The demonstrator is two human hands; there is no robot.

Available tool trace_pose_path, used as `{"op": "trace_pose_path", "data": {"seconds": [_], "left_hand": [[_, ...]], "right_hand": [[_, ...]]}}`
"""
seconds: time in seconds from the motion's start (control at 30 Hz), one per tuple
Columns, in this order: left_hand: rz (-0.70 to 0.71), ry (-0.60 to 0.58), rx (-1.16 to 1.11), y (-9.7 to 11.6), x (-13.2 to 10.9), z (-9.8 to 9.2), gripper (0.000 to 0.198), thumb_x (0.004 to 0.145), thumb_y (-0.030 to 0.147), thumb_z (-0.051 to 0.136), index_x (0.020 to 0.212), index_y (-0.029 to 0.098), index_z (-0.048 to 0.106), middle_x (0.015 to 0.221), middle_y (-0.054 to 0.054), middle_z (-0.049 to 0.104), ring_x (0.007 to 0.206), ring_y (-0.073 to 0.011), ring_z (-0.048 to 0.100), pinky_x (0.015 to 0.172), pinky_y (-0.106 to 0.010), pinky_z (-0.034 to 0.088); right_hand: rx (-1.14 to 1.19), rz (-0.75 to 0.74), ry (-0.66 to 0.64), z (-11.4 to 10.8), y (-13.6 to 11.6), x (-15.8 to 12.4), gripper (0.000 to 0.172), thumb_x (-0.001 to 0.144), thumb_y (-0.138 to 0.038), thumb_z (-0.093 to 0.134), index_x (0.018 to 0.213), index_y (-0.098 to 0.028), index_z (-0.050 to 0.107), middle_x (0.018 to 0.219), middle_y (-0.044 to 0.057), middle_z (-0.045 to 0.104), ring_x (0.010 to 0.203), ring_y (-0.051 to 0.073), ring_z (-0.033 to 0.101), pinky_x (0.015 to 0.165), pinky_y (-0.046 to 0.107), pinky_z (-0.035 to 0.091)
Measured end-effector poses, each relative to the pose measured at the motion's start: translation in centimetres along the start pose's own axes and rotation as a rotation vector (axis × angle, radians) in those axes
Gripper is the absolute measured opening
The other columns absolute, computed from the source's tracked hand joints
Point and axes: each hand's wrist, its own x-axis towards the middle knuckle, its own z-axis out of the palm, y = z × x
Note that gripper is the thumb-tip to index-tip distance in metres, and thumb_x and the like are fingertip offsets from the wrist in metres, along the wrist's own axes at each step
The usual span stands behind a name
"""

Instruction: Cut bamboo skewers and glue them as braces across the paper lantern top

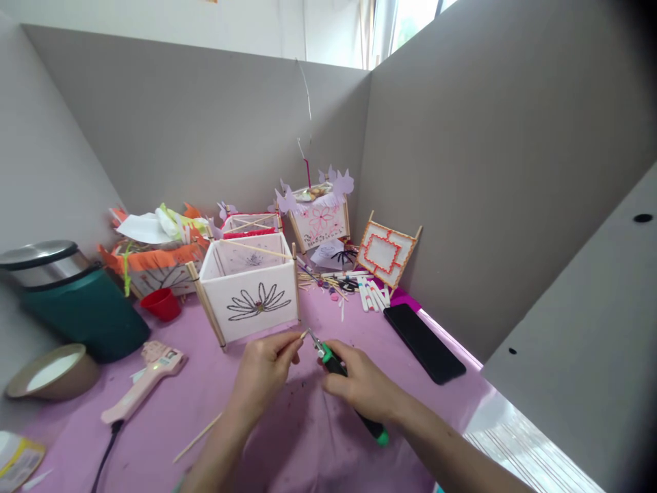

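My left hand (264, 370) is closed in a pinch on a thin wooden stick (302, 335), whose tip pokes out toward the right. My right hand (362, 387) is wrapped round a tool with green and black handles (377, 431); its small metal jaws (314, 339) sit right at the stick's tip. Both hands hover over the pink table cover (287, 445). Just behind them stands a white box lantern (251, 291) with wooden corner sticks and a black flower drawn on its front panel.
A pink glue gun (146, 383) and a loose stick (198, 438) lie to the left, near a bowl (51, 373), a red cup (163, 303) and a green bin (76, 301). More lanterns (321, 219), markers (372, 296) and a black phone (423, 342) sit behind and right. Grey partitions enclose the table.
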Motion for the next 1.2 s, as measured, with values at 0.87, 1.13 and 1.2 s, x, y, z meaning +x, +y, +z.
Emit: {"op": "trace_pose_path", "data": {"seconds": [0.87,1.13,1.2], "left_hand": [[0.002,-0.009,0.005,-0.9,-0.1,0.1,0.031,0.087,0.038,0.049,0.08,0.018,0.071,0.058,0.002,0.063,0.045,-0.0096,0.051,0.05,-0.02,0.037],[-0.207,-0.327,-0.319,-1.2,0.5,-0.9,0.039,0.086,0.049,0.047,0.08,0.015,0.067,0.054,0.003,0.056,0.036,-0.0069,0.038,0.039,-0.02,0.028],[-0.207,-0.313,-0.298,-1.4,0.5,-0.9,0.04,0.085,0.049,0.048,0.074,0.015,0.066,0.052,0.003,0.054,0.036,-0.0066,0.037,0.038,-0.019,0.026]], "right_hand": [[-0.048,0.011,-0.031,-0.1,-0.5,0.2,0.017,0.066,-0.016,0.054,0.083,-0.019,0.055,0.077,-0.003,0.053,0.071,0.013,0.045,0.062,0.024,0.032],[-0.064,-0.001,-0.093,-0.6,-0.8,0.0,0.026,0.064,-0.014,0.053,0.089,-0.018,0.058,0.081,-0.002,0.056,0.073,0.015,0.046,0.063,0.025,0.032],[-0.08,-0.011,-0.092,-0.4,-0.6,0.2,0.027,0.062,-0.013,0.053,0.088,-0.018,0.058,0.079,-0.002,0.055,0.071,0.014,0.045,0.061,0.025,0.031]]}}
